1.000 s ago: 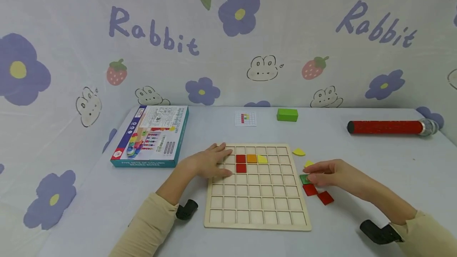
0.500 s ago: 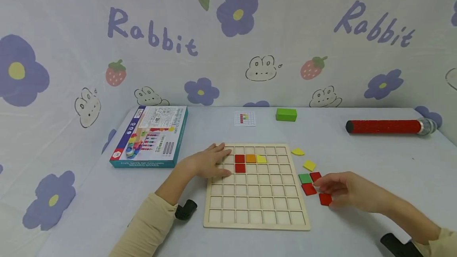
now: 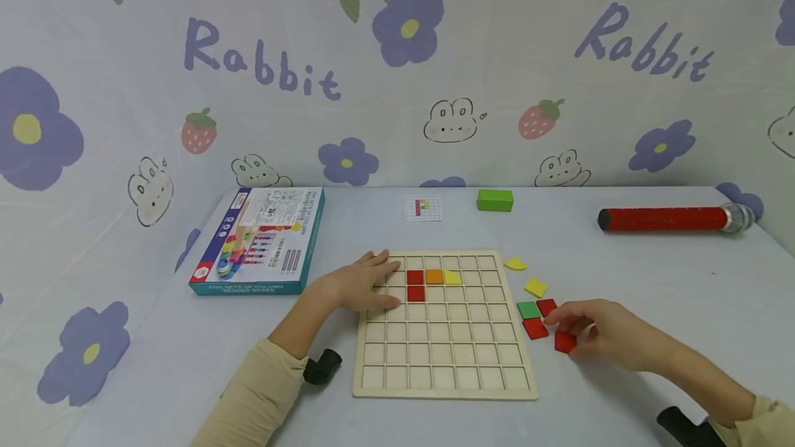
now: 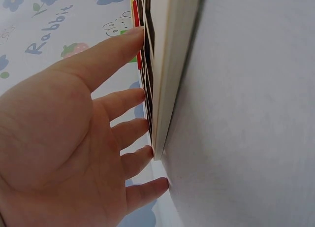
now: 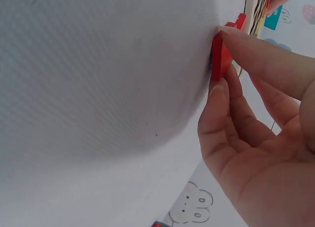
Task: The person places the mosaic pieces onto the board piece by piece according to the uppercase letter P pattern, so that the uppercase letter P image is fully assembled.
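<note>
1. A person's right hand pinched a red tile between thumb and fingers beside the wooden grid board. The grip was narrow; the right wrist view showed the tile tilted, but whether its lower edge met the white tabletop could not be told.

2. The left hand lay across the left side of the board, fingers spread wide and gripping nothing, the thumb and fingertips touching the wood.

3. Two red squares sat one above the other in the board's cells. An orange square stood right of the upper one, and a yellow quarter-round came next in the same row, second from the far edge.

4. Loose pieces lined the board's right side: a yellow wedge, a yellow square, a green square and two more red pieces, all near the pinched tile.

5. Beyond the board lay a small pattern card and a green block, with a boxed set at left and a red cylinder at far right.
</note>
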Action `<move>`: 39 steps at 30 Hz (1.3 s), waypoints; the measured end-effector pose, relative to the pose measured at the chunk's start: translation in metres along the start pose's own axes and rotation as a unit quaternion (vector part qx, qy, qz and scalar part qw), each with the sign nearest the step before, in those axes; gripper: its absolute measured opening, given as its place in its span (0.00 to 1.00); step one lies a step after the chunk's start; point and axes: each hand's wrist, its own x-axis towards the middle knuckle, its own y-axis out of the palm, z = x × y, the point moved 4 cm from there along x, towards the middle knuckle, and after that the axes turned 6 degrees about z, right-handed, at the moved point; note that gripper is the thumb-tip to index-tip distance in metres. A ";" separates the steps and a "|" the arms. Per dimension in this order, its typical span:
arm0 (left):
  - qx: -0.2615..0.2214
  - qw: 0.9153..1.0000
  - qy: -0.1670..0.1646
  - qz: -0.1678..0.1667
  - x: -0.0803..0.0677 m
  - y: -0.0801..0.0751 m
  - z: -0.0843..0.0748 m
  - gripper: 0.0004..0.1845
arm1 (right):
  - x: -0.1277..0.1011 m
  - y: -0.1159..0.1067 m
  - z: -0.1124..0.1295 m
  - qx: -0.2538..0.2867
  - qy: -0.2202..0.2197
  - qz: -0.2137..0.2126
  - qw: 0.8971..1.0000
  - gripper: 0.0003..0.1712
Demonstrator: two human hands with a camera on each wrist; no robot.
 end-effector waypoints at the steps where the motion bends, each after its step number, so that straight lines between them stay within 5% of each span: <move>1: -0.001 1.000 -0.001 0.000 0.000 0.000 0.000 0.39 | 0.000 0.000 0.000 -0.004 0.001 -0.002 1.000 0.23; 15: 0.003 1.000 0.003 -0.004 0.000 -0.002 0.001 0.39 | 0.002 -0.006 -0.003 0.002 0.028 -0.021 0.999 0.14; 24: 0.005 1.000 0.003 -0.004 -0.001 -0.001 0.002 0.39 | 0.016 -0.008 -0.003 0.119 0.121 -0.059 0.984 0.23; 39: 0.003 1.000 0.003 -0.008 0.003 0.001 0.004 0.40 | 0.064 0.011 0.033 0.241 0.086 -0.034 0.966 0.23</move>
